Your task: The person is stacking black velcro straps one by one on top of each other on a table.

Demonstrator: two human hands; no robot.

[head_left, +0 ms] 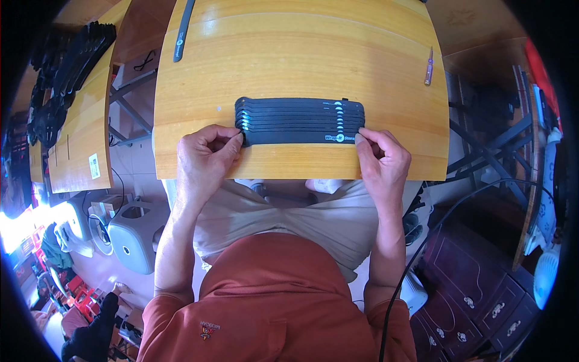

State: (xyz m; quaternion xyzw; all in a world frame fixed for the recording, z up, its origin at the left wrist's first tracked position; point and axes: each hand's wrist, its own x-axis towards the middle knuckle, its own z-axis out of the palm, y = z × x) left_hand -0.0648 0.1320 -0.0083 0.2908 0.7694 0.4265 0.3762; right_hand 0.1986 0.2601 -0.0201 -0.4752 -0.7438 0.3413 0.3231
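Observation:
Several flat black straps point(289, 120) lie side by side and overlapping on the wooden table, near its front edge. Each has white printing toward its right part. My left hand point(211, 154) pinches the left end of the nearest strap between thumb and fingers. At that strap's right end, my right hand point(383, 158) is closed in the same way, thumb against fingers. A single black strap point(183, 36) rests apart from the row at the table's far left. The fingertips partly hide the strap ends.
A small screwdriver-like tool point(429, 67) with a purple handle lies at the table's right. On another table point(78, 145) to the left sits a heap of black straps point(75, 75). A grey plastic stool point(134, 235) stands below it. Dark red drawers point(464, 289) are at lower right.

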